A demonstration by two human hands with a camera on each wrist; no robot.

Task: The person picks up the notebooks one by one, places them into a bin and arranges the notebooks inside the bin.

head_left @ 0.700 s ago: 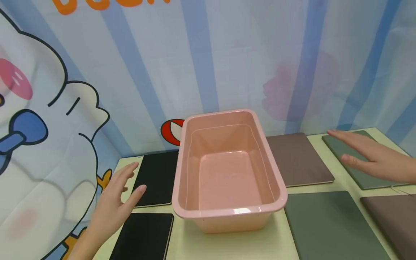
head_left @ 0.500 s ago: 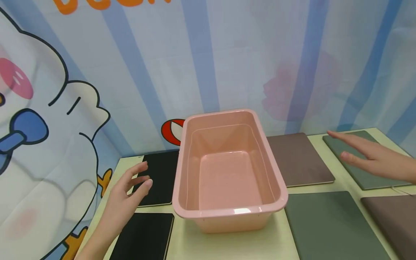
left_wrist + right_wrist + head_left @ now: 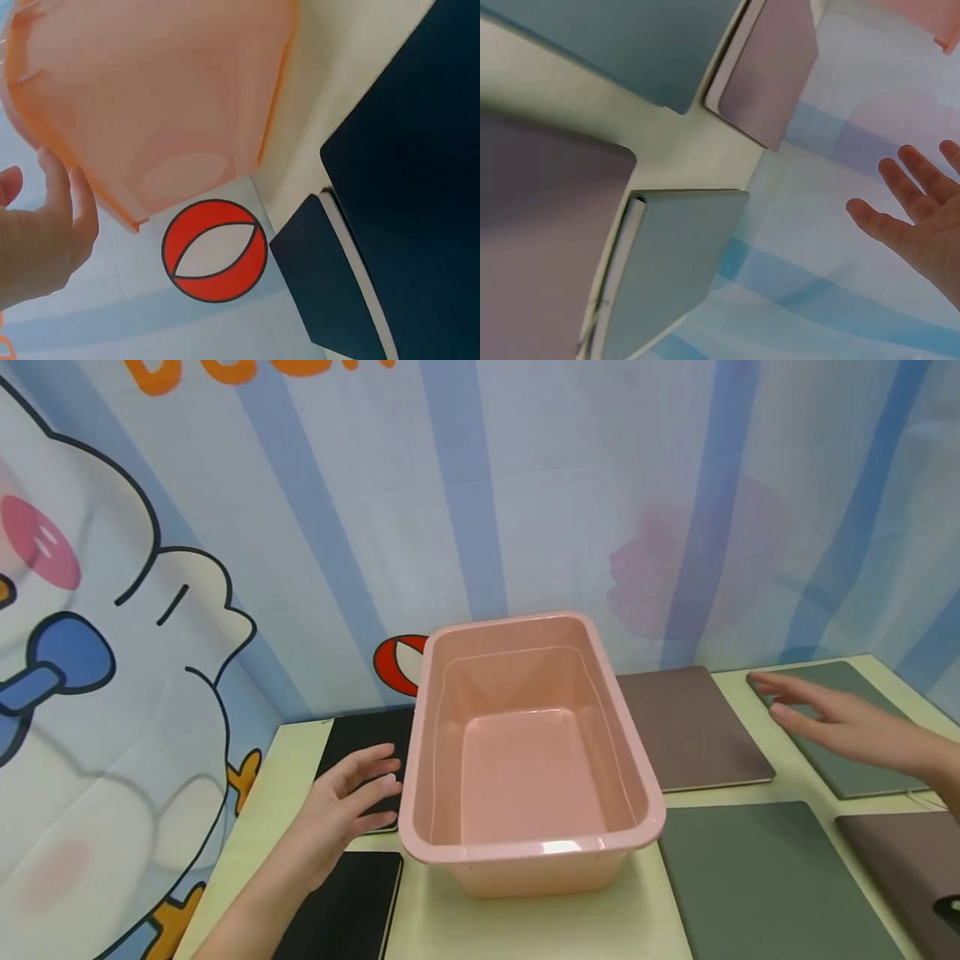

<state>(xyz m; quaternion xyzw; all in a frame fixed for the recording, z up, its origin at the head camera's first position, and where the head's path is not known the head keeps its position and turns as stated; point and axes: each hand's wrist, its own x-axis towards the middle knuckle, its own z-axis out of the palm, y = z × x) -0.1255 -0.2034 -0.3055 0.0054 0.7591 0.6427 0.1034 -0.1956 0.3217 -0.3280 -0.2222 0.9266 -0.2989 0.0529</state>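
A pink plastic basin (image 3: 532, 777) stands in the middle of the table, with nothing inside it. My left hand (image 3: 341, 814) is at its left side, fingers loosely bent and fingertips right at the rim. Seen in the left wrist view, the left hand's fingers (image 3: 56, 180) come up close to the rim, and the basin's outer wall (image 3: 165, 90) fills the top. Over on the right, my right hand (image 3: 843, 722) hovers above a green notebook (image 3: 847, 677) with nothing in it. Its fingers (image 3: 911, 184) are spread in the right wrist view.
Two black notebooks (image 3: 337, 910) lie left of the basin, the rear one (image 3: 367, 731) partly behind my hand. To the right are a brown notebook (image 3: 690, 727), a green one (image 3: 765, 877) and another brown one (image 3: 911, 868). A printed cloth (image 3: 540, 510) hangs behind the table (image 3: 525, 931).
My left hand has moved right, from over the black notebooks to the basin's left rim. The right hand has shifted slightly left, its fingers a bit more bent. The basin has stayed put.
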